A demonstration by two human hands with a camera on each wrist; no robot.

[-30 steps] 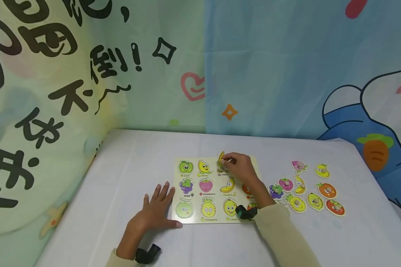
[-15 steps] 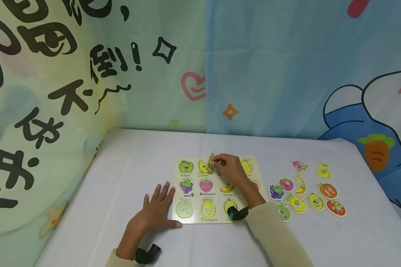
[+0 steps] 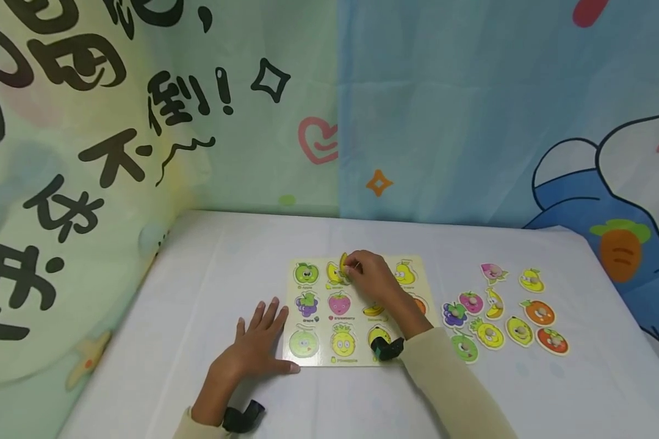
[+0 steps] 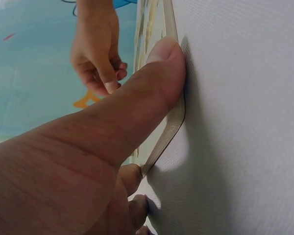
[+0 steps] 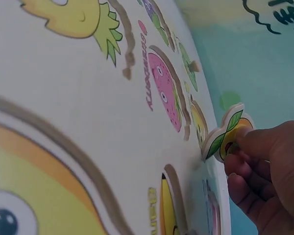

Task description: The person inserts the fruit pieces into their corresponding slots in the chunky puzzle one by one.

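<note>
My right hand [image 3: 370,277] pinches a yellow fruit puzzle piece [image 5: 229,131] with green leaves between thumb and fingers. It holds the piece tilted on edge at the top row of the fruit puzzle board [image 3: 321,332], overlapping the yellow fruit picture [image 3: 334,274] there. My left hand [image 3: 258,350] lies with fingers spread at the board's left side. In the left wrist view its thumb [image 4: 159,78] rests on the board's front corner. The green apple piece [image 5: 190,66], with its small knob, sits at the board's far edge in the right wrist view.
Several loose fruit pieces lie right of the board, among them grapes [image 3: 454,314], a pineapple [image 3: 489,335], a tomato [image 3: 551,341] and an orange [image 3: 538,313]. The white-covered table [image 3: 225,262] meets printed cloth [image 3: 445,122] at its back and left.
My right hand has moved left along the board's top row with the yellow piece, uncovering the pear picture and a green loose piece. My left hand has stayed put.
</note>
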